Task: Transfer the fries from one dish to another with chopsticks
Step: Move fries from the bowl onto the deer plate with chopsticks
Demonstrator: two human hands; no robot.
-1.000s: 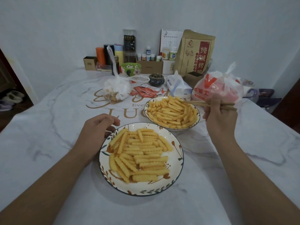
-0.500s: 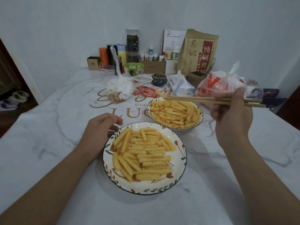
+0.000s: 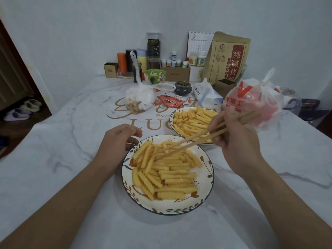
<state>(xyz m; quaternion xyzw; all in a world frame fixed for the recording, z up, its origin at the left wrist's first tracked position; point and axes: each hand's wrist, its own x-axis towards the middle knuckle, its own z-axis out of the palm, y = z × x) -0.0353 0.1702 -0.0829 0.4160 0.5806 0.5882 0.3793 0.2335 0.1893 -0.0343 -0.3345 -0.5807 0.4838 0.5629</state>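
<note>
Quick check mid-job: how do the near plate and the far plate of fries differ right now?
The near white plate with the leaf-patterned rim shows wide bare rim around its crinkle-cut fries; the far white plate is covered nearly to its edge.

The wooden chopsticks in the right hand have their tips in the near plate's fries, not the far plate's.

The left hand rests at the near plate's edge; no hand touches the far plate.

Both hold crinkle-cut fries.

Both forearms and hands (image 3: 117,141) are bare, with no sleeves visible.
</note>
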